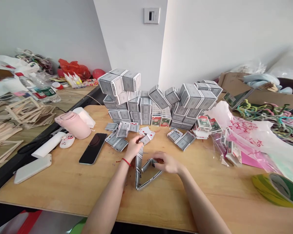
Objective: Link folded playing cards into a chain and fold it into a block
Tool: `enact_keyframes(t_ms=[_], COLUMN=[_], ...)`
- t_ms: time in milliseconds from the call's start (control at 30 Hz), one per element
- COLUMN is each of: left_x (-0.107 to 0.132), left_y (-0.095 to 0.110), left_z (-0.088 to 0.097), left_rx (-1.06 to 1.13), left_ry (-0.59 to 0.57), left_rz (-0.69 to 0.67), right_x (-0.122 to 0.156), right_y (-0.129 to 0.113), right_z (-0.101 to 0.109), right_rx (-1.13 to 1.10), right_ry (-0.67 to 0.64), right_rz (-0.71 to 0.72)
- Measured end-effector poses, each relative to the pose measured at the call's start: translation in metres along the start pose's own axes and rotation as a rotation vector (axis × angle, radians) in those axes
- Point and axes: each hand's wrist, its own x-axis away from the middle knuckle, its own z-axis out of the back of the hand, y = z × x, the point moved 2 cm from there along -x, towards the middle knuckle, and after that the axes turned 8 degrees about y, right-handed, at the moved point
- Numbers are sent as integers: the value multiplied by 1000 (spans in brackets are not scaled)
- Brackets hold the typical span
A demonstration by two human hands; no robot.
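Pinches a grey-backed card piece (pixel 146 139) between thumb and fingers of the left hand (pixel 134 147), above the middle of the table (pixel 175 201). Touches the bent card strip (pixel 138 169) with curled fingers of the right hand (pixel 169 163); cannot tell whether clenched on it or merely resting there. Has the strip standing on edge on the table, between the arms, with one fold pointing to the front edge. Along the back edge, stacked card blocks (pixel 146 110); in front of them, loose cards (pixel 119 143) on the left and more cards (pixel 185 140) on the right. Toward the left edge, a black phone (pixel 93 149) and a pink roll (pixel 74 125); by the front left corner, a white slab-shaped device (pixel 33 169); toward the right edge, a roll of yellow tape (pixel 261 188).
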Motion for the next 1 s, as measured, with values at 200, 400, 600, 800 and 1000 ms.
enact_keyframes(t_ms=[200, 400, 600, 800, 1000], left_x=[0, 0, 5, 15, 21], left_y=[-1, 5, 18, 23, 26], left_z=[1, 6, 8, 3, -3], left_rx=[9, 39, 178, 33, 48], left_ry=[-44, 40, -114, -381, -549], left_rz=[59, -10, -11, -16, -10], right_x=[-4, -6, -5, -7, -7], right_y=[17, 33, 44, 54, 53], right_z=[2, 9, 16, 22, 23], right_rx=[-137, -390, -501, -671, -854], right_ry=[100, 345, 642, 766, 751], right_rz=[-88, -114, -124, -186, -238])
